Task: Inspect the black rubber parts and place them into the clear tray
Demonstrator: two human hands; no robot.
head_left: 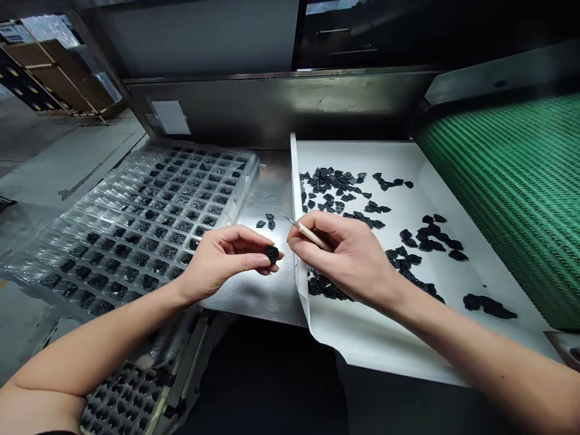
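Between the thumb and fingers of my left hand (226, 257) is a small black molded part (272, 254), held over the metal tabletop. My right hand (344, 248) grips a thin tool with a pale handle and a pointed metal tip, a craft knife by its look (312, 235). Its tip points up and left, a little apart from the black part. Just beyond my left hand, a few loose black pieces (270, 224) lie on the metal surface. Many similar black parts (333, 180) are scattered on the white sheet (380, 332) beneath and beyond my right hand.
On the left, clear plastic trays (247, 181) hold black parts in their compartments. A second filled tray (122, 402) sits lower down. To the right runs a green textured conveyor belt (512, 175). A metal machine panel (272, 109) closes off the back, with a paper label (171, 117) on it.
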